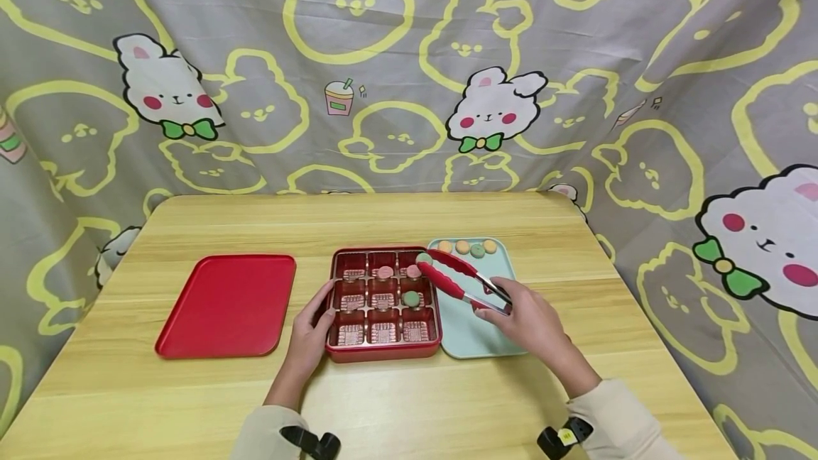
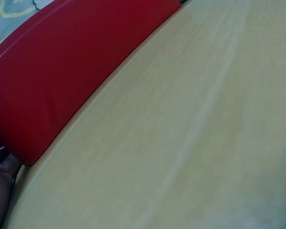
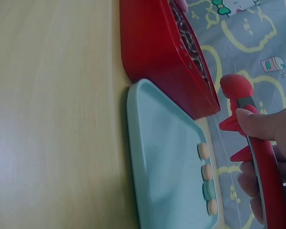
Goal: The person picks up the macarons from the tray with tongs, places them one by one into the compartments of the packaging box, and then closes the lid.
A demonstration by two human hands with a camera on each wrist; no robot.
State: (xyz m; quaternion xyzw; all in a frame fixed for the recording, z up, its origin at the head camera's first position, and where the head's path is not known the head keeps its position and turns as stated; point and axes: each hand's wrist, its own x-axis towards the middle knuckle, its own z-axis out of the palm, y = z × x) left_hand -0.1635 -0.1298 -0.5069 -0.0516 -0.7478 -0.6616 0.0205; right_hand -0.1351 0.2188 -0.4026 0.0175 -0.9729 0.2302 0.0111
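So the surface [image 1: 479, 403] is a pale yellow wood-grain top with rounded far corners, and a grey curtain [image 1: 396, 77] hangs behind its far edge and round the left and right edges. It's printed with yellow cartoon outlines plus white bunnies in green bows, pretty cute honestly.

Toward the left edge lies a flat red tray [image 1: 226, 307]. Around the middle is a deep red box [image 1: 383, 355], glossy inside, split into nine compartments, three by three. A light blue tray [image 1: 473, 332] lies on its right, with four cookies along the far edge: three tan, one green [image 1: 477, 251].

In the box there's a pink cookie [image 1: 385, 272] in the far middle compartment, another pink [image 1: 414, 271] in the far right one, and a green one [image 1: 411, 298] in the middle row's right one.

As for the hands, the left hand [image 1: 309, 332] holds the box's left edge. The right hand [image 1: 527, 311] grips metal tongs with red ends [image 1: 441, 281], tips narrow around a green cookie [image 1: 422, 259] over the box's far right corner.
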